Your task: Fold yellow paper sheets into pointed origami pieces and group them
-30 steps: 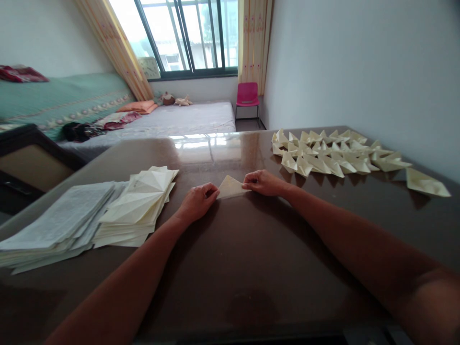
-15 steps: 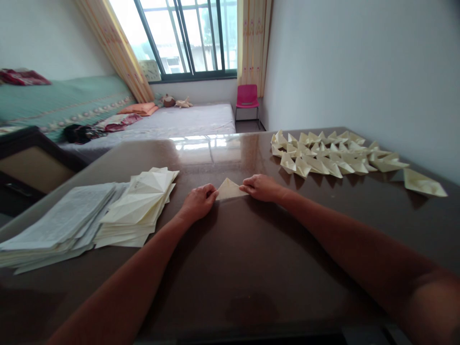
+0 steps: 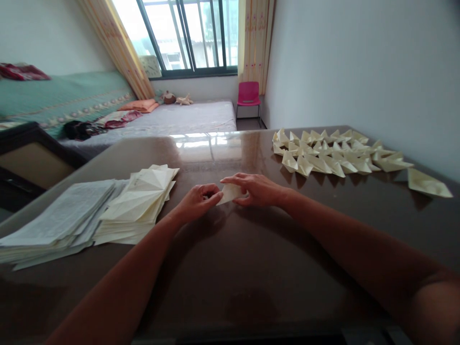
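A small folded piece of cream paper (image 3: 230, 192) lies at the middle of the dark glossy table (image 3: 230, 278). My left hand (image 3: 197, 201) pinches its left corner with curled fingers. My right hand (image 3: 257, 189) covers its right side, fingers reaching over the top of the paper and gripping it. Most of the paper is hidden between the two hands.
A stack of creased cream sheets (image 3: 138, 203) and a stack of printed sheets (image 3: 61, 220) lie to the left. Several finished folded paper boats (image 3: 334, 155) are spread at the right rear, one (image 3: 427, 184) apart. Beyond the table are beds, a pink chair (image 3: 247, 96) and a window.
My right hand has moved left over the folded paper, covering the triangle that showed before. My left hand stays pinched on the left corner.
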The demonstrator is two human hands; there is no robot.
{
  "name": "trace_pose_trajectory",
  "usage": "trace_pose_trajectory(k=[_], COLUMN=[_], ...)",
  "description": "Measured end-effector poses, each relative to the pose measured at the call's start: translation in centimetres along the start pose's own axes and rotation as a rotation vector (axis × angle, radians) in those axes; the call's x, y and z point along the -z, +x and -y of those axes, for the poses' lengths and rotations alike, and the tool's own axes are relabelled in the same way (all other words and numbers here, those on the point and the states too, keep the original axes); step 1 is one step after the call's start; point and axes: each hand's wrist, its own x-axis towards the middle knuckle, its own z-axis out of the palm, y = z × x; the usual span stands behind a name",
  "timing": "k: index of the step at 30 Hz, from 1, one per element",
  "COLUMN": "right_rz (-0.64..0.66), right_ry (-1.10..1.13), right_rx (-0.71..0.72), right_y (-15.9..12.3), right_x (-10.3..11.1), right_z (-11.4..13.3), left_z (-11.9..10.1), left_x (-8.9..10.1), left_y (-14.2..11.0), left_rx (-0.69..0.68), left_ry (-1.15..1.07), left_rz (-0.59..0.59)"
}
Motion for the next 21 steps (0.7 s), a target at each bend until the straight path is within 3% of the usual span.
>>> trace_pose_trajectory(k=[6, 10, 15, 17, 21], right_rz=[-0.098, -0.094, 0.046, 0.058, 0.043], right_ry=[0.252, 0.359, 0.520, 0.457, 0.083], right_rx=[-0.117, -0.143, -0.144, -0.148, -0.157], right_y=[0.5, 0.7, 0.7, 0.6, 0.3], right_x=[-0.2, -0.4, -0.4, -0.3, -0.5], right_z=[0.7, 0.9, 0.7, 1.0, 2.5], left_z=[-0.2, 0.3, 1.0, 0.9, 0.3], left_x=[-0.7, -1.2, -1.4, -1.5, -2.5], left_y=[-0.1, 0.3, 0.6, 0.4, 0.2], left_rx=[-0.020, 0.005, -0.006, -0.002, -0.005], left_ry=[-0.348, -0.209, -0.158, -0.115, 0.075], left_rz=[-0.062, -0.153, -0.178, -0.193, -0.246])
